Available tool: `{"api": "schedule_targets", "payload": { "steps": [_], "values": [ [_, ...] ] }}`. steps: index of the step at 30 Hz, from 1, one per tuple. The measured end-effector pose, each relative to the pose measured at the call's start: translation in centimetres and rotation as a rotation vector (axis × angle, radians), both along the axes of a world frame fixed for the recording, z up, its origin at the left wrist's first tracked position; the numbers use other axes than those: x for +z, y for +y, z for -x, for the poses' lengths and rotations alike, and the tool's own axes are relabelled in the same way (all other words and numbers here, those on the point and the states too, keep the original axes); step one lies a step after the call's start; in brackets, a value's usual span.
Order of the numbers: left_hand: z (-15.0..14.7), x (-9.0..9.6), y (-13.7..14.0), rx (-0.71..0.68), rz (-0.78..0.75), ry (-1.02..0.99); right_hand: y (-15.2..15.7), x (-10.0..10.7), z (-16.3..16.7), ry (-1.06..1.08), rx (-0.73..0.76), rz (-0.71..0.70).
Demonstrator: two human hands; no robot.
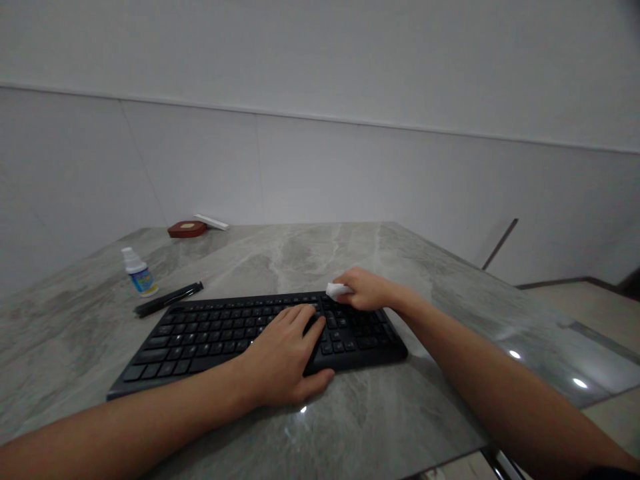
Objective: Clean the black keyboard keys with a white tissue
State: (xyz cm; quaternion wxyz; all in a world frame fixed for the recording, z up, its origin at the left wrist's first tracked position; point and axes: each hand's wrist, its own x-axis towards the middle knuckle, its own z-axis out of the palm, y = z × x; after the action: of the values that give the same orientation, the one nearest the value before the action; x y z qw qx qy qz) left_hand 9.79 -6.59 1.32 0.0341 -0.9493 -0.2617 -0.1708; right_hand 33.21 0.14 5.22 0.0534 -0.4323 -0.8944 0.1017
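Note:
A black keyboard lies flat on the grey marbled table. Across its middle-right keys rests my left hand, fingers spread and the thumb stretched past the front edge. My right hand is closed around a white wipe, which looks like folded tissue or cloth. That hand is at the keyboard's upper right, by the back row of keys. Part of the wipe is hidden by the fingers.
Left of the keyboard stand a white spray bottle with a blue label and a slim black brush-like tool. A reddish-brown box and a flat white item lie near the wall. The marbled table ends at the right.

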Motion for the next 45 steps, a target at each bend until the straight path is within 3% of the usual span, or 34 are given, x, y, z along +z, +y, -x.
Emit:
{"api": "schedule_targets", "payload": {
  "steps": [11,18,25,31,45],
  "values": [
    [0.0,0.0,0.1,-0.003,-0.003,0.002,0.2,-0.1,-0.5,0.063,0.033,0.029],
    [0.0,0.0,0.0,-0.008,0.004,-0.006,0.3,-0.1,-0.6,0.119,0.079,0.215],
    [0.0,0.0,0.1,-0.015,0.011,-0.024,-0.2,0.0,-0.3,0.037,-0.011,-0.037],
    [0.0,0.0,0.1,-0.012,0.018,-0.022,-0.4,-0.2,-0.1,0.052,0.052,0.045],
    [0.1,0.1,0.0,-0.007,0.012,-0.018,-0.4,-0.8,0.9,0.053,-0.018,-0.094]
  ]
}}
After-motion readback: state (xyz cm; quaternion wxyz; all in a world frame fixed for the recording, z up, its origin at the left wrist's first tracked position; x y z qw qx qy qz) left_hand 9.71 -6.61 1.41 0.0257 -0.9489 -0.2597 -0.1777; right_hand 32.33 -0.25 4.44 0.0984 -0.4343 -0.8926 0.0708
